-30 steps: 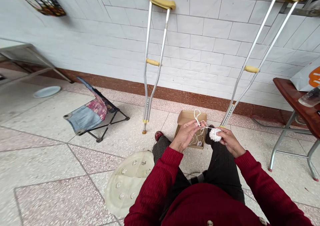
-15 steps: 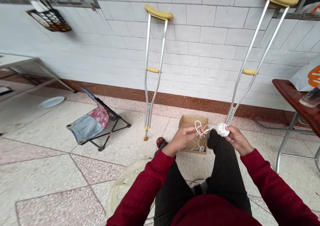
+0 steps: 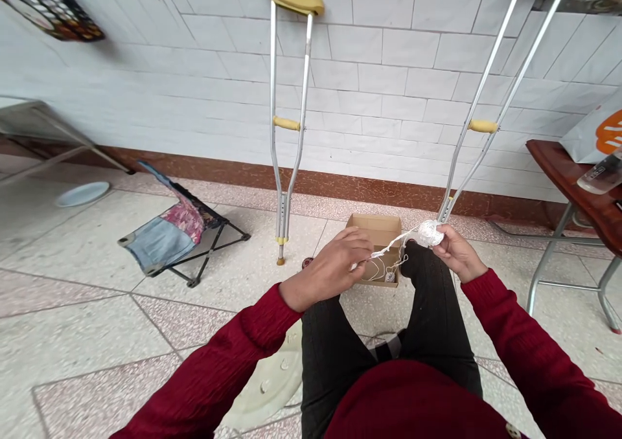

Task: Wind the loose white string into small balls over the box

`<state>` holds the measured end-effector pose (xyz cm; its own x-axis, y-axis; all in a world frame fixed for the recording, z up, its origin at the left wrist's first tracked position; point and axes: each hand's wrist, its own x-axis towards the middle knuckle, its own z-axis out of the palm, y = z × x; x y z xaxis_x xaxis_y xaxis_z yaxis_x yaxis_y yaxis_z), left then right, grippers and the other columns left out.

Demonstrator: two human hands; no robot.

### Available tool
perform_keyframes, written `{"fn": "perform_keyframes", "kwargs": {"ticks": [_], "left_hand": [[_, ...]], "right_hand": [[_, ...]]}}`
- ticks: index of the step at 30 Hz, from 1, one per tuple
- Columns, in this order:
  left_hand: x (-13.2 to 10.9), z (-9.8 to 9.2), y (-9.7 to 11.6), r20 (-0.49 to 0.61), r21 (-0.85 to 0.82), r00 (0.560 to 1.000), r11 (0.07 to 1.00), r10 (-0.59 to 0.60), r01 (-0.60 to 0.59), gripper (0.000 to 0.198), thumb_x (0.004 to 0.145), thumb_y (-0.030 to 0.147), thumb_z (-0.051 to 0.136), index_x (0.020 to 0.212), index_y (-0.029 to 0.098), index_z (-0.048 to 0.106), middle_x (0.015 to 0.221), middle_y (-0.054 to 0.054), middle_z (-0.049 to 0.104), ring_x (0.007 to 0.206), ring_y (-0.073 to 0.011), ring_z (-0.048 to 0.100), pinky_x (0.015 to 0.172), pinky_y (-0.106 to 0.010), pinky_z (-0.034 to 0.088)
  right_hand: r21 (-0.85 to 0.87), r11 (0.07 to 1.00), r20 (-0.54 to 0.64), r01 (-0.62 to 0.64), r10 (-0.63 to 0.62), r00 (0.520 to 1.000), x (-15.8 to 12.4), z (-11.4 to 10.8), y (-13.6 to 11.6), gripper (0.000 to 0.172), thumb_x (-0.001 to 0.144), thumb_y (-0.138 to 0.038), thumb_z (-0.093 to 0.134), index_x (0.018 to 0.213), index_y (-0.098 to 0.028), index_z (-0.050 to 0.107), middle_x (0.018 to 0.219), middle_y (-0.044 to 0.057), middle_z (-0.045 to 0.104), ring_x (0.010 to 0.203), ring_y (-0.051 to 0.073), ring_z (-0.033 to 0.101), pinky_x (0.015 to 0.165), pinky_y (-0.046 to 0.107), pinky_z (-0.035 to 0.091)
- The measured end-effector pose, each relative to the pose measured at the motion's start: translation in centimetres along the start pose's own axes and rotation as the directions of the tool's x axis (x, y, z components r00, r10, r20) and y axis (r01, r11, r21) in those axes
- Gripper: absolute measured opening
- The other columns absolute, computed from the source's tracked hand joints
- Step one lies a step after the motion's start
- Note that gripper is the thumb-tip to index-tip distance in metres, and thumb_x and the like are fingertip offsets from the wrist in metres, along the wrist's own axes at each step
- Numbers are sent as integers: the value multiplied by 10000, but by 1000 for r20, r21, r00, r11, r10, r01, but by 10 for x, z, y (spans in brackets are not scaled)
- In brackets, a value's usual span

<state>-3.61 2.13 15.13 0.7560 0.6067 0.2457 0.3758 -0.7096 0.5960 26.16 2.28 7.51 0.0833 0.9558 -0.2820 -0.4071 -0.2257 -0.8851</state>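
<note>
My right hand [image 3: 457, 252] grips a ball of white string [image 3: 430, 233] just above my right knee. My left hand [image 3: 335, 269] pinches a strand of white string [image 3: 391, 247] that runs from the ball, and the strand is stretched between my hands. Below them, an open cardboard box [image 3: 376, 230] sits on the floor between my feet. Loose string and a small spool [image 3: 389, 276] lie inside it. My left hand hides part of the box.
Two aluminium crutches [image 3: 286, 115] [image 3: 486, 102] lean on the tiled wall ahead. A low folding seat [image 3: 172, 232] and a plate [image 3: 82, 194] stand at left. A translucent round plastic disc [image 3: 272, 381] lies by my left leg. A brown table [image 3: 549, 167] stands at right.
My left hand has moved left, away from the ball, and drawn the string out straight. The loop that showed above the box is no longer visible. My right hand still holds the ball.
</note>
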Motion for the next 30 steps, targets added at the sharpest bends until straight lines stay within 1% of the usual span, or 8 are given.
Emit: {"fn": "perform_keyframes", "kwargs": {"ticks": [7,13,16,18,20,23,27,30], "left_hand": [[-15,6,-27,90,366,995,928,37,-68,201,793,60,510,758,211,638,822,-67,688,981,-238,610,1139,-452,221],[-6,-9,-70,-157,611,927,704,-340,362,326,762,7,457,1004,109,651,685,-141,682,778,-285,667,966,-478,363],[2,-17,-85,-333,392,811,712,-480,583,453,806,75,476,1250,114,558,819,-154,715,894,-310,678,916,-468,412],[7,-16,-86,-345,42,778,819,-525,572,546,823,146,513,1366,184,467,1004,-128,718,1010,-285,659,935,-445,429],[11,-12,-80,-308,-402,798,832,-517,384,605,831,216,559,1416,238,406,1179,-99,676,1134,-251,611,988,-416,422],[13,-3,-59,-287,-814,836,579,-467,45,528,836,291,624,1347,241,503,1334,-100,594,1275,-254,516,1065,-418,379],[10,4,-33,-314,-905,846,405,-430,-130,219,863,367,621,928,181,717,1376,-100,565,1333,-283,455,1107,-436,337],[0,2,-30,-266,-857,870,514,-415,-17,294,859,391,625,694,157,693,1290,-106,630,1302,-285,483,1110,-429,320]], "right_hand": [[15,999,51,43,-44,998,-5,-2,-17,187,695,-371,623,737,-201,555,613,-32,509,412,57,229,341,216,128],[-27,998,129,62,-58,990,-29,7,-4,225,645,-274,667,844,-175,637,641,-14,536,445,59,306,353,194,138],[-119,993,228,-24,50,972,-43,8,10,356,612,-219,700,961,-157,677,673,1,579,455,57,367,353,178,158],[-164,984,233,-68,105,967,-47,7,20,376,612,-219,711,980,-144,686,662,1,591,443,50,376,352,170,173],[-170,980,182,-100,131,975,-44,6,29,359,622,-244,712,961,-127,685,613,-10,578,409,34,344,343,162,149],[-124,984,90,-127,138,986,-31,1,42,299,626,-272,708,876,-113,662,561,-25,552,368,17,304,326,153,97],[20,983,41,-183,182,982,-8,-9,48,207,671,-311,668,757,-143,582,523,-34,531,326,17,298,289,145,109],[158,971,34,-181,178,983,5,-19,36,175,700,-297,647,750,-176,531,506,-54,517,309,26,300,265,141,154]]}}
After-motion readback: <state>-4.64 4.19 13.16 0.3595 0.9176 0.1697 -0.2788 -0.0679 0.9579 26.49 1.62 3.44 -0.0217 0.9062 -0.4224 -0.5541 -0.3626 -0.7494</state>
